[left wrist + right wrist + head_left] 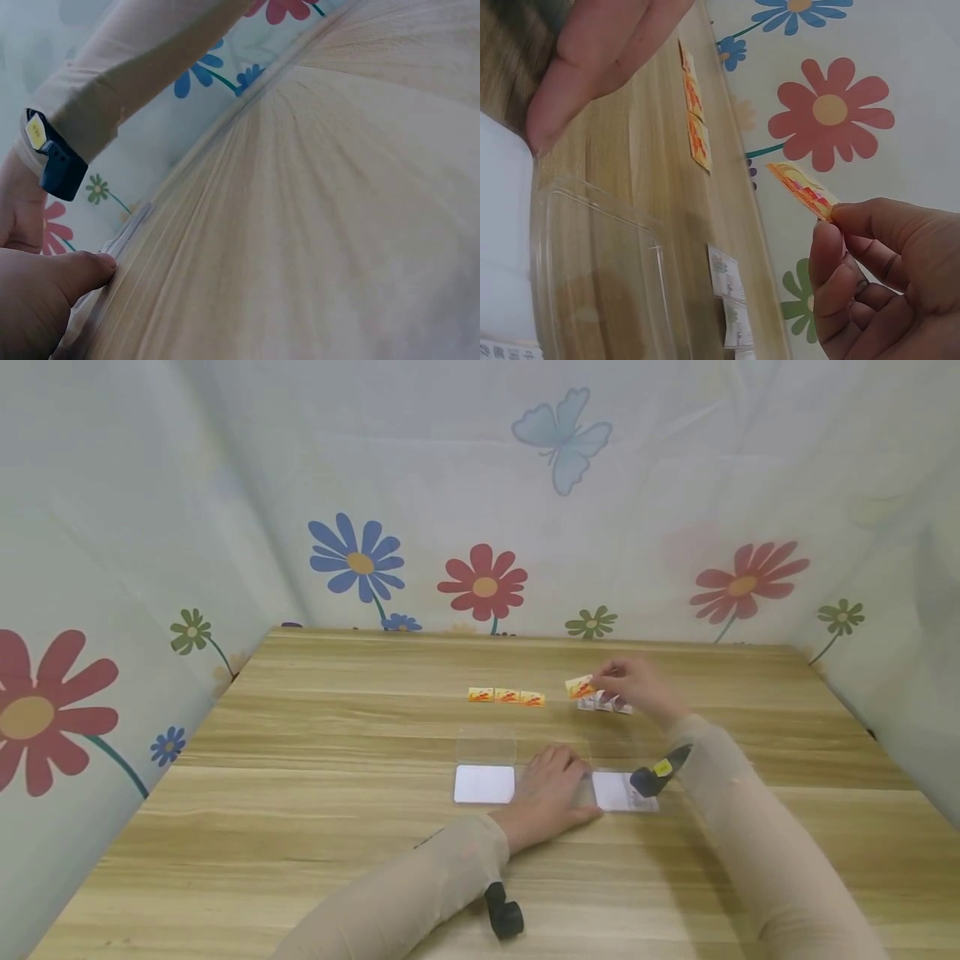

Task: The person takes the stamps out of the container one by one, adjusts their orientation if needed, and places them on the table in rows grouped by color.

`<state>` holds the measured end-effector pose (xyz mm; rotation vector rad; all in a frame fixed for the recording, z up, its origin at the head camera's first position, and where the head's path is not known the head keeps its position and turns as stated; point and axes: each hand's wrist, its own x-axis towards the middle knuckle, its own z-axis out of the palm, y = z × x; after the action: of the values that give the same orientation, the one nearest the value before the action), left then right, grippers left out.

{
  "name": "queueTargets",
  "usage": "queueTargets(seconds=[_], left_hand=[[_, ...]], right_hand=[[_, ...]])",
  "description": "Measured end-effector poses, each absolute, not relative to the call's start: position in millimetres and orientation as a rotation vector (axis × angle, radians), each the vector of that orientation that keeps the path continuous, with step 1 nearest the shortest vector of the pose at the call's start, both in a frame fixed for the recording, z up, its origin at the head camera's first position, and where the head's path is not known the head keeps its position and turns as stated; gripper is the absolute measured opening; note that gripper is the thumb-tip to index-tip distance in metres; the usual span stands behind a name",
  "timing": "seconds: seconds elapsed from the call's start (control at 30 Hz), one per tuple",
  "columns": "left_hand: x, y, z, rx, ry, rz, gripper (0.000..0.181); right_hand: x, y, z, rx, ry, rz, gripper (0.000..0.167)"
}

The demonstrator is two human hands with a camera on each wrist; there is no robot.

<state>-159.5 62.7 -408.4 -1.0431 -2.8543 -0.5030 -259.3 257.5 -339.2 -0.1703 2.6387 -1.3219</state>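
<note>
Between thumb and fingertips, my right hand (636,687) (889,270) pinches a small orange-and-yellow packet (579,687) (802,189), raised just above a row of white packets (603,703) (726,271). My left hand (546,793) (37,296) rests with its fingers extended at the middle of the table, between two white-filled clear cases, and covers part of what lies there. The left case (484,784) has its clear lid raised or laid back behind it. The right case (613,791) is partly hidden by the right wrist camera.
Several orange packets (507,696) (694,101) lie in a row left of the white ones, farther back than the cases. The wooden table (337,735) (300,247) ends at a flower-printed curtain (420,460).
</note>
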Motion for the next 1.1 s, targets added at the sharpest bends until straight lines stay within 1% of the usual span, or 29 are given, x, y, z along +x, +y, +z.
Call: queueTargets(seconds=[0.23,0.6,0.83,1.1], left_hand=[[-158.1,63.1,-407.1,-1.046,-2.853,-0.506,0.054],[-158.2,63.2,-406.7,-1.029,-2.843,-0.472,0.053],[-159.2,63.1,-406.9,-1.031,-2.848,-0.479,0.053],[-159.2,63.8,-407.0,-1.033,-2.839,-0.449,0.053]], right_hand=[[-266.7,254.2,-349.4,-0.081,2.593,-1.306,0.027],[-272.3,241.6,-357.6,-0.029,2.606,-1.281,0.025],[-274.3,234.0,-365.1,0.029,2.564,-1.405,0.021],[-279.4,230.4,-374.4,0.046,2.602,-1.395,0.020]])
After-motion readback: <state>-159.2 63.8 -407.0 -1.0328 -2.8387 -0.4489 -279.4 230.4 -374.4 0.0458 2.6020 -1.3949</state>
